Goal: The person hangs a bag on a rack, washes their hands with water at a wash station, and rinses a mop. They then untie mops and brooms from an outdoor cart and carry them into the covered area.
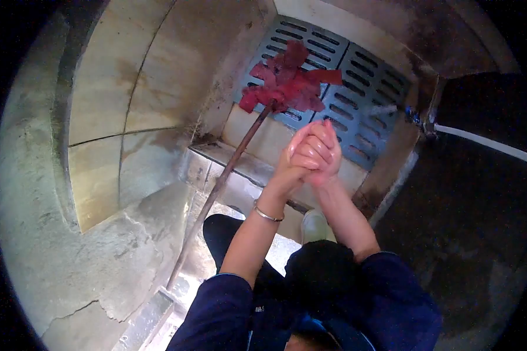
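My left hand (297, 155) and my right hand (329, 162) are clasped together in the middle of the view, their fingers closed around each other. The skin looks wet and shiny. A metal bracelet (267, 214) circles my left wrist. No object shows between the palms, though their inner sides are hidden. Just beyond my hands lies a blue-grey slotted grate (357, 88). A red cloth mop head (287, 88) rests over it, up and left of my hands, on a long brown handle (235, 157).
At the grate's right side, a tap (414, 115) has what looks like water coming from it. A white pipe (486, 140) runs right from there. Tiled wall (152, 82) stands left, above cracked concrete (117, 257). A light shoe (315, 225) shows below my hands.
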A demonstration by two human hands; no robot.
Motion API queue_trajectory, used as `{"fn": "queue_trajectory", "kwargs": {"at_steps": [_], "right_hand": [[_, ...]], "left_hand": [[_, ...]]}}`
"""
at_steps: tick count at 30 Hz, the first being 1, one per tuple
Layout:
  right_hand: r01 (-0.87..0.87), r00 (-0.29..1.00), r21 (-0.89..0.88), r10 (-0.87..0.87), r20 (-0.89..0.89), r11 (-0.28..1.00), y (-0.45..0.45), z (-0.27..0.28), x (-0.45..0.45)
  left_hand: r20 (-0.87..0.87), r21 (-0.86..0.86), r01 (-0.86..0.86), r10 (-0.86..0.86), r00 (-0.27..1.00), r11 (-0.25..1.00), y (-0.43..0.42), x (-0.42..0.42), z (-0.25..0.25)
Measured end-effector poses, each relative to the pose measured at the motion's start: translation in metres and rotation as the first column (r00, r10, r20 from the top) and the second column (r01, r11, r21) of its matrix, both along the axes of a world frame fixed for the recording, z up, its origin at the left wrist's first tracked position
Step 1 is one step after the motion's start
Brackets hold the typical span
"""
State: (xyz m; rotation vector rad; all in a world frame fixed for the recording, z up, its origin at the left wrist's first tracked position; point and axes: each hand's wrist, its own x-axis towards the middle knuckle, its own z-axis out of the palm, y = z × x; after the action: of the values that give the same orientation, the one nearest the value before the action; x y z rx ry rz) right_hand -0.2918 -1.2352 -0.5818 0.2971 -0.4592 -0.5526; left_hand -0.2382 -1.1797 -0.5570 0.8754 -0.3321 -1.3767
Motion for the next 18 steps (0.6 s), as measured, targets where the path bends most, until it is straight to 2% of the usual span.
{"fn": "queue_trajectory", "kwargs": {"at_steps": [1,2,3,4,5,7,8,9,11,12,14,15,16,17,18], "right_hand": [[-0.048,0.993,0.045,0.043,0.112,0.998,0.002,-0.001,0.001],[-0.049,0.992,0.046,0.043,0.115,0.998,0.004,0.011,0.002],[0.036,0.936,0.156,0.021,-0.351,0.987,0.007,0.032,0.002],[0.159,0.671,0.217,0.056,-0.739,0.963,0.01,0.043,0.001],[0.156,0.672,0.221,0.061,-0.738,0.963,0.013,0.032,0.002],[0.092,0.754,-0.1,-0.135,-0.643,0.991,0.017,0.001,0.005],[0.04,0.568,-0.242,-0.221,-0.793,0.97,0.02,0.007,0.006],[0.039,0.568,-0.234,-0.214,-0.794,0.971,0.026,0.007,0.009],[0.015,0.346,-0.593,-0.56,-0.752,0.805,0.037,0.005,0.016],[0.02,0.347,-0.592,-0.561,-0.751,0.805,0.041,0.005,0.02],[0.027,0.243,-0.679,-0.663,-0.708,0.734,0.046,0.007,0.026],[0.025,0.243,-0.678,-0.662,-0.709,0.735,0.041,0.009,0.025],[0.145,0.531,-0.439,-0.444,-0.721,0.887,0.034,0.01,0.021],[0.169,0.78,-0.146,-0.222,-0.584,0.975,0.026,0.018,0.018],[0.065,0.832,0.161,0.036,-0.554,0.985,0.024,0.031,0.012]], "left_hand": [[0.005,-0.002,0.0,0.0,1.0,1.0,0.003,0.0,-0.005],[0.022,0.033,0.01,-0.01,1.0,0.999,0.008,0.001,-0.015],[0.036,0.075,0.019,-0.022,0.999,0.997,0.012,0.0,-0.018],[0.036,0.084,0.018,-0.022,0.999,0.996,0.013,-0.002,-0.021],[0.073,0.193,-0.064,0.05,0.996,0.979,0.008,-0.005,-0.02],[0.133,0.344,-0.204,0.167,0.977,0.916,0.002,-0.007,-0.015],[0.119,0.36,-0.238,0.209,0.971,0.902,0.004,-0.005,-0.011],[0.085,0.336,-0.245,0.23,0.969,0.909,0.006,-0.006,-0.007],[0.003,0.276,-0.234,0.243,0.97,0.932,0.009,-0.002,-0.002],[-0.043,0.253,-0.231,0.249,0.967,0.939,0.01,-0.002,0.002],[-0.144,0.218,-0.221,0.255,0.956,0.951,0.007,0.003,0.008],[-0.201,0.2,-0.207,0.247,0.948,0.958,0.004,0.007,0.013],[-0.263,0.186,-0.19,0.235,0.936,0.964,0.001,0.014,0.016],[-0.322,0.168,-0.162,0.209,0.923,0.972,-0.002,0.019,0.019],[-0.366,0.146,-0.118,0.165,0.916,0.982,-0.004,0.023,0.024]]}}
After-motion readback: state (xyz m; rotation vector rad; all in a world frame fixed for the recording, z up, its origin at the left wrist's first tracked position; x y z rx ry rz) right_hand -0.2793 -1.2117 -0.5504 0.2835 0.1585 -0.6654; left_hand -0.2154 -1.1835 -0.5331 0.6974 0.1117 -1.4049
